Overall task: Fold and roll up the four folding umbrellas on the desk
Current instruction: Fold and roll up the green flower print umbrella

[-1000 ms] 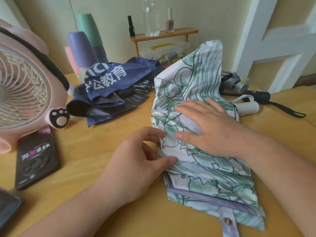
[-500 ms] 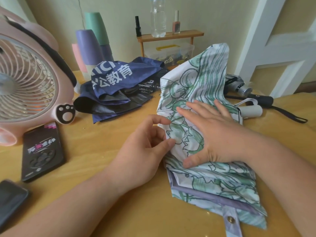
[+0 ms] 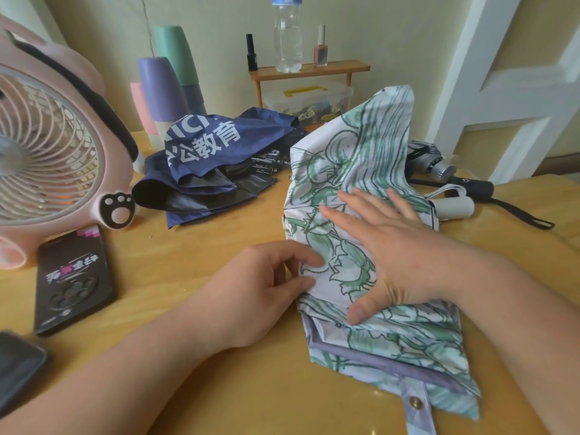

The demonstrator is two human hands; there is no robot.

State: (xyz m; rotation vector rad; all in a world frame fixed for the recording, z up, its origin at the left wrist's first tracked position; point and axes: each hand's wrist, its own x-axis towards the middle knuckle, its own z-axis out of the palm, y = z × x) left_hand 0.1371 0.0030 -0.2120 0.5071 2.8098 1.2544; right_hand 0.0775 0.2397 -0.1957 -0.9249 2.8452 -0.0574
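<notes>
Indoors: floral umbrella (image 3: pixel 361 146) on yellow desk (image 3: pixel 194 265); pink fan (image 3: pixel 47 158), white door (image 3: pixel 508 73).

Glossy yellow-wood desk (image 3: pixel 194 271) under me, soft daylight shining off its varnish, pale yellow-green wall (image 3: pixel 392 32) ahead of me with a thin crack (image 3: pixel 147 23) running down it, small wooden shelf (image 3: pixel 310 70) standing against that wall, white panelled door (image 3: pixel 508 89) to my right

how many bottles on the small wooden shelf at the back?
3: small black bottle on the left end, clear water bottle in the middle, pink nail-polish bottle to its right. None seems hidden.
</notes>
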